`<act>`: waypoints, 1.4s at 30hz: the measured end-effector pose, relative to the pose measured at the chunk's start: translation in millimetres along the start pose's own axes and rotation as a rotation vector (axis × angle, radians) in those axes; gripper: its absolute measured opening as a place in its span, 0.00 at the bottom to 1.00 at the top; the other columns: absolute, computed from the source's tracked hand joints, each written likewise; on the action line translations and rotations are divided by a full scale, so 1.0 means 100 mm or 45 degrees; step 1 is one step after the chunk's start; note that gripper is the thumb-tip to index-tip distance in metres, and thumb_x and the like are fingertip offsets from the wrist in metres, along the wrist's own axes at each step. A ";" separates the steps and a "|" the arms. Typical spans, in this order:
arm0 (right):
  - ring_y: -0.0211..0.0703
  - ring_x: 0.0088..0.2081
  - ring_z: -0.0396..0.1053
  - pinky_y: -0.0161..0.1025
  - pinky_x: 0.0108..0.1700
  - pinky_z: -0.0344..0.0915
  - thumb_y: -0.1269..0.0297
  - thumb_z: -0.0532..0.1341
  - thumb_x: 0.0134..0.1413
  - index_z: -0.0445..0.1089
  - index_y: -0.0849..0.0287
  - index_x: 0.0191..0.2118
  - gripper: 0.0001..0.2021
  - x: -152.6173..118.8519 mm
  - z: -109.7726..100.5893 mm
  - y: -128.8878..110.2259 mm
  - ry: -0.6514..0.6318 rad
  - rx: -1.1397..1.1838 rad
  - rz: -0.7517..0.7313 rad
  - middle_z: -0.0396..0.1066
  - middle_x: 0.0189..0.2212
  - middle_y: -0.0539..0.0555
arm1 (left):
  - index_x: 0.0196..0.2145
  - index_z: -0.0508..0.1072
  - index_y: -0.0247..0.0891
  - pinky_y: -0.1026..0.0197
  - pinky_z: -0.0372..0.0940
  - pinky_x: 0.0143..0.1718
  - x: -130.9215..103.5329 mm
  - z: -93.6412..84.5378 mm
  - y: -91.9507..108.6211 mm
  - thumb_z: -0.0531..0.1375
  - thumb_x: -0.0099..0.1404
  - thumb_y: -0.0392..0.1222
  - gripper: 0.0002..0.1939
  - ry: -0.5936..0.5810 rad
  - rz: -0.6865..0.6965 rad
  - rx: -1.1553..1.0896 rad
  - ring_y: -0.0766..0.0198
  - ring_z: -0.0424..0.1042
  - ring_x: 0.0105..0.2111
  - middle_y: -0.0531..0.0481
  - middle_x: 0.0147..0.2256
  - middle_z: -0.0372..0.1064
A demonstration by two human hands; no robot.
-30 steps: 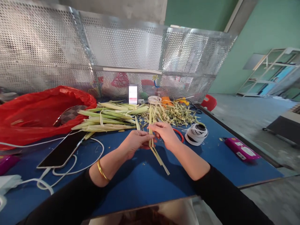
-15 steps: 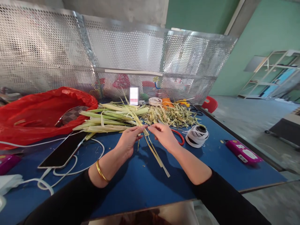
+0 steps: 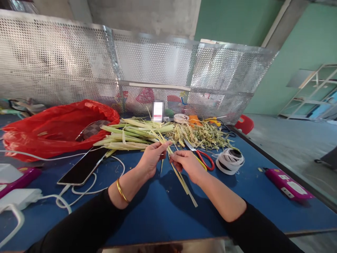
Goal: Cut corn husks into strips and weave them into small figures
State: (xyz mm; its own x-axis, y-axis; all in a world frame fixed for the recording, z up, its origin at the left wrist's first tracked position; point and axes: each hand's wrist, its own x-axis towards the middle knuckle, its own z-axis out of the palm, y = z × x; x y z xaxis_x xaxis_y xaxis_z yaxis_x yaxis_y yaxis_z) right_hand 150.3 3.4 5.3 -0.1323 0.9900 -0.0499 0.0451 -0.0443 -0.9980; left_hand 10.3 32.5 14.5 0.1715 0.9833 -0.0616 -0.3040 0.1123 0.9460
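Note:
My left hand (image 3: 154, 157) pinches a thin bundle of pale, dry leaf strips (image 3: 181, 179), which look like corn husk. Just below and to the right, my right hand (image 3: 185, 163) is closed on the same strips. Their ends slant down toward the table's front, and other tips poke up past my left thumb. Behind my hands lies a pile of long green-yellow husk leaves (image 3: 129, 135). Red-handled scissors (image 3: 205, 160) rest right of my right hand, blades pointing away. A spool of white ribbon (image 3: 229, 161) stands farther right.
A red plastic bag (image 3: 52, 130), a phone (image 3: 83, 167) and white cables lie left on the blue table (image 3: 158, 218). Short trimmed scraps (image 3: 210, 135) are heaped at the back. A purple packet (image 3: 286, 183) sits on the right. A perforated metal screen (image 3: 152, 59) borders the table's rear.
My right hand has slid a little down the strips, away from my left fingertips. The scissors now show more fully. The whole view has shifted slightly to the left.

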 end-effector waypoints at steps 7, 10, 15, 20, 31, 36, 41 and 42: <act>0.31 0.16 0.55 0.33 0.21 0.51 0.55 0.62 0.46 0.69 0.62 0.21 0.14 0.01 -0.03 -0.02 -0.008 -0.001 -0.043 0.58 0.14 0.45 | 0.32 0.78 0.31 0.66 0.60 0.27 0.02 -0.03 0.01 0.69 0.50 0.43 0.14 -0.096 -0.164 -0.121 0.71 0.64 0.21 0.53 0.21 0.65; 0.31 0.16 0.55 0.33 0.20 0.50 0.54 0.63 0.44 0.69 0.61 0.21 0.15 0.03 -0.04 0.01 -0.004 0.047 -0.032 0.58 0.14 0.45 | 0.35 0.78 0.33 0.65 0.63 0.29 0.04 -0.04 -0.02 0.68 0.51 0.42 0.14 -0.213 -0.200 -0.191 0.69 0.67 0.23 0.51 0.23 0.69; 0.32 0.16 0.56 0.33 0.21 0.52 0.51 0.62 0.47 0.69 0.60 0.22 0.16 0.03 -0.06 0.00 0.005 -0.040 -0.058 0.59 0.15 0.46 | 0.32 0.78 0.33 0.66 0.64 0.30 0.06 -0.05 -0.04 0.69 0.50 0.41 0.12 -0.164 -0.179 -0.142 0.69 0.69 0.23 0.51 0.24 0.71; 0.40 0.24 0.66 0.36 0.26 0.55 0.53 0.62 0.50 0.71 0.58 0.24 0.13 -0.04 -0.18 -0.12 0.032 -0.968 -0.121 0.69 0.20 0.51 | 0.29 0.77 0.33 0.66 0.67 0.33 0.10 -0.08 -0.01 0.67 0.53 0.38 0.07 0.069 -0.195 -0.118 0.68 0.72 0.27 0.47 0.31 0.76; 0.50 0.34 0.73 0.37 0.26 0.53 0.74 0.59 0.44 0.75 0.59 0.26 0.07 -0.02 -0.20 -0.01 -0.092 -1.753 0.029 0.76 0.29 0.60 | 0.29 0.77 0.34 0.67 0.69 0.31 0.08 -0.08 -0.01 0.66 0.55 0.37 0.04 0.123 -0.247 -0.096 0.67 0.74 0.27 0.46 0.31 0.77; 0.51 0.33 0.73 0.37 0.28 0.55 0.75 0.59 0.41 0.74 0.60 0.24 0.07 -0.03 -0.18 -0.05 -0.077 -1.729 0.009 0.76 0.28 0.62 | 0.29 0.77 0.33 0.67 0.69 0.31 0.08 -0.07 -0.04 0.68 0.52 0.38 0.07 0.129 -0.279 -0.068 0.67 0.74 0.27 0.45 0.32 0.77; 0.48 0.29 0.72 0.37 0.28 0.56 0.75 0.58 0.41 0.70 0.60 0.20 0.07 0.01 -0.31 -0.10 0.036 -1.573 -0.037 0.74 0.23 0.59 | 0.30 0.78 0.33 0.68 0.68 0.28 0.06 -0.05 -0.03 0.67 0.53 0.38 0.06 0.119 -0.298 -0.045 0.68 0.74 0.26 0.45 0.31 0.77; 0.46 0.28 0.71 0.37 0.28 0.57 0.74 0.57 0.42 0.70 0.59 0.20 0.07 0.02 -0.36 -0.12 0.072 -1.501 -0.043 0.73 0.21 0.58 | 0.30 0.78 0.33 0.68 0.67 0.27 0.05 -0.04 -0.03 0.67 0.53 0.38 0.06 0.119 -0.303 -0.032 0.68 0.73 0.26 0.45 0.31 0.77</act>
State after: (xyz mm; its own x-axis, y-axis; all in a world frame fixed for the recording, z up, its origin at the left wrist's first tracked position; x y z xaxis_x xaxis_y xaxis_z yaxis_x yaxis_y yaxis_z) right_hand 185.0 10.4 18.2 -0.1084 0.9941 0.0074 0.9329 0.1043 -0.3448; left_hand 8.0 37.9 10.5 0.1542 0.9376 -0.3117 -0.2889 0.3445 0.8932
